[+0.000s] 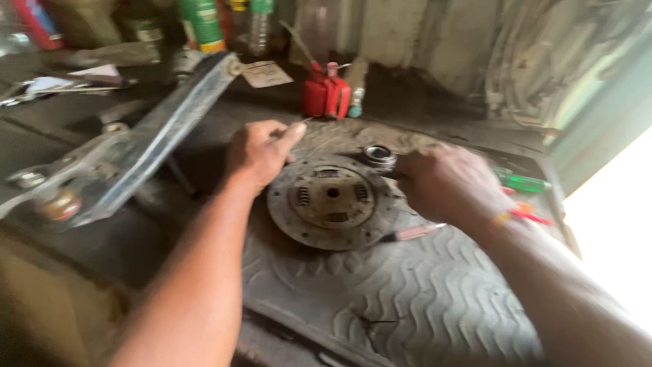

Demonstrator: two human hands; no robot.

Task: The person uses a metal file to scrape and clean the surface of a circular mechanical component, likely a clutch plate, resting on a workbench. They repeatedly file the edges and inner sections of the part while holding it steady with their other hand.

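A round rusty clutch disc [331, 201] lies flat on a worn tyre [380, 299]. My left hand [259, 153] rests at the disc's upper left edge, fingers curled with the thumb out; whether it grips anything is unclear. My right hand [445, 182] is closed at the disc's right edge, next to a round metal bearing [378, 155] that sits at the disc's top right. A thin tool with a pale handle [414, 232] lies below my right hand.
A long metal suspension arm [129, 153] lies across the dirty bench at left. A red oil can [324, 95] stands behind the disc. Bottles [202, 24] line the back wall. A green-handled screwdriver [521, 182] lies at right.
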